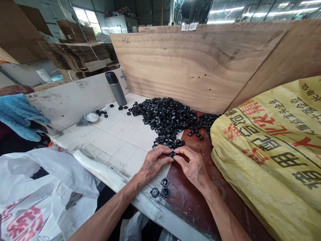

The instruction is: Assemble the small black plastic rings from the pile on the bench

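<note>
Between my two hands is a small black plastic part (pixel 172 154), pinched from both sides by thumbs and fingertips. My left hand (pixel 155 161) closes on its left end, and my right hand (pixel 192 164) closes on its right end. Fingers cover most of the part, so its exact shape is hidden. Just beyond the fingertips lies a large heap of black plastic rings (pixel 165 115). Nearer to me, three round black parts with side tabs (pixel 165 191) rest by the table's front edge.
A tall plywood board (pixel 195 67) walls off the back. On the right bulges a yellow woven sack (pixel 265 150). A dark thermos (pixel 116 89) stands at the back left, near a small clear bag (pixel 87 118). White plastic bags (pixel 50 187) hang at the lower left.
</note>
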`<state>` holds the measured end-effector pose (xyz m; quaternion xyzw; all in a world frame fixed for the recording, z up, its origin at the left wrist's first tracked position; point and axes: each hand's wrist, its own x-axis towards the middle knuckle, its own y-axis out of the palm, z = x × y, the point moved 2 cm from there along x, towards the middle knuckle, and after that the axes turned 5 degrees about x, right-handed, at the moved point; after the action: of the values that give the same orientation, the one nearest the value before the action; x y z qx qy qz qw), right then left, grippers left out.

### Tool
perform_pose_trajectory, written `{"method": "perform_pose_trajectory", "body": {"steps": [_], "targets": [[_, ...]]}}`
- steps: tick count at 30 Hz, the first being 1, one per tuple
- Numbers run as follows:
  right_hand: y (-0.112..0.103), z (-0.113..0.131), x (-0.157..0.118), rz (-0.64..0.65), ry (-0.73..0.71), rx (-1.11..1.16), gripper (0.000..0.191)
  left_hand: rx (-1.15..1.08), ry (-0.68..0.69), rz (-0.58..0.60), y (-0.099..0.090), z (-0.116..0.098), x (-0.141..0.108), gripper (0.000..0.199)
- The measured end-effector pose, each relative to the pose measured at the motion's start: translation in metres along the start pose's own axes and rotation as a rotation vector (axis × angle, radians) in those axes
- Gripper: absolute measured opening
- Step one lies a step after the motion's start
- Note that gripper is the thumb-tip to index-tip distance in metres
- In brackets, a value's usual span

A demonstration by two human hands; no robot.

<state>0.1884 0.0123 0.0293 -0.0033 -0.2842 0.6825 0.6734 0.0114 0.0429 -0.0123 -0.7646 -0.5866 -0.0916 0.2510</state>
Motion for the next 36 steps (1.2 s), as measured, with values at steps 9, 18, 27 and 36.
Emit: {"method": "perform_pose_trajectory", "body": {"steps": [9,18,27,36], "targets": [[0.007,-0.009,-0.005,-0.071,0.079,0.037,0.019,-0.009,0.037,0.011,-0.001,0.001,-0.002,0.026],[0.013,-0.006,-0.008,-0.011,0.018,-0.130,0.016,0.023,0.065,0.051,0.000,-0.006,-0.001,0.022],[0.013,-0.008,-0.008,0.013,-0.097,-0.139,0.018,0.011,0.046,0.013,-0.002,-0.004,-0.001,0.025],[0.014,-0.010,-0.008,-0.043,0.124,0.070,0.016,0.008,-0.026,0.029,-0.002,-0.008,-0.001,0.025]]}}
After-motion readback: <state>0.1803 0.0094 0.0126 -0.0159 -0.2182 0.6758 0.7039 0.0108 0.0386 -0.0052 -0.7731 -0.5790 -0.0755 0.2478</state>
